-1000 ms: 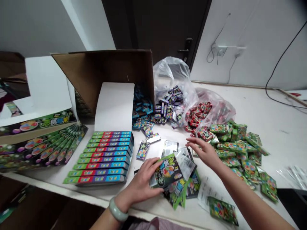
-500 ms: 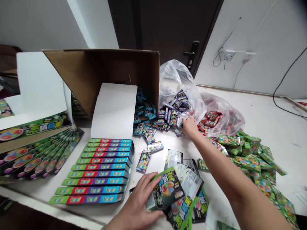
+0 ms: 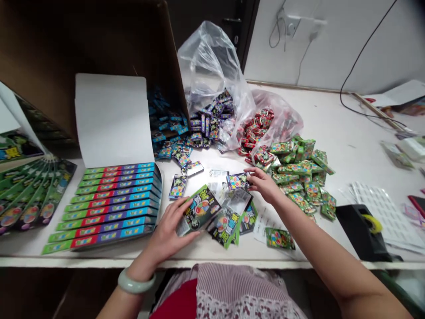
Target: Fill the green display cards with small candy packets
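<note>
A packet (image 3: pixel 236 182) is pinched in the right hand (image 3: pixel 264 186), a pouch (image 3: pixel 200 209) in the left hand (image 3: pixel 170 229), fingers clamped on each. Pouch filling seems in hand; careful alignment is called for.

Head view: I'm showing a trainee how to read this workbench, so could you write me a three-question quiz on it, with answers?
1. What does the person's right hand hold?
2. True or false: the pale bracelet is on the right wrist.
3. Which heap lies nearest the black tape dispenser: a) red, b) green, or c) purple?

Key:
1. A small packet.
2. False; it is on the left wrist.
3. b, the green packets.
</note>
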`<state>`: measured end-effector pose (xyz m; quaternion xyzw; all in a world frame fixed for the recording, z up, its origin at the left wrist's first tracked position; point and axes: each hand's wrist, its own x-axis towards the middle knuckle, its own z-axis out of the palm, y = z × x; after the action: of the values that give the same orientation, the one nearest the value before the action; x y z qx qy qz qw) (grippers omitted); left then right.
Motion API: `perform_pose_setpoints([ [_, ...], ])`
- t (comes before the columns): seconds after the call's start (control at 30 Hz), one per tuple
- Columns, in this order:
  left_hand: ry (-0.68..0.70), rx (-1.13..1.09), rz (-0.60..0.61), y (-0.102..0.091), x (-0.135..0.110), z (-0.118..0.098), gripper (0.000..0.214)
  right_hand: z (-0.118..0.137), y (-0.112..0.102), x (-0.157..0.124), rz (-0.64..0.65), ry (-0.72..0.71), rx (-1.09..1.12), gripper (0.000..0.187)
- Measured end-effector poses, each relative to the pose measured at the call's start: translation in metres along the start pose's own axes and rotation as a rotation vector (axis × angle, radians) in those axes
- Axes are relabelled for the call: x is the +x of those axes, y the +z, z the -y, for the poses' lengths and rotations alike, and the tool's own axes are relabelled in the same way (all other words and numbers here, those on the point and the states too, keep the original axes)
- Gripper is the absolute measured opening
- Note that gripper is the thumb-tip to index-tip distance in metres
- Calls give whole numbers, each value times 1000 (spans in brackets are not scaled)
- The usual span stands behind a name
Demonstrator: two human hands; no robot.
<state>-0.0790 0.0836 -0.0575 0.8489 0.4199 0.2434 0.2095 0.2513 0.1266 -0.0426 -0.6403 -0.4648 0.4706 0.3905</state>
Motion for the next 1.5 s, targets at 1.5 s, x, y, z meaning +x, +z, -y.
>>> perform_pose_setpoints([
  [1.5,155,-166,134,3,19,-33,79,56,-14,-54,517,-698,-771,79],
])
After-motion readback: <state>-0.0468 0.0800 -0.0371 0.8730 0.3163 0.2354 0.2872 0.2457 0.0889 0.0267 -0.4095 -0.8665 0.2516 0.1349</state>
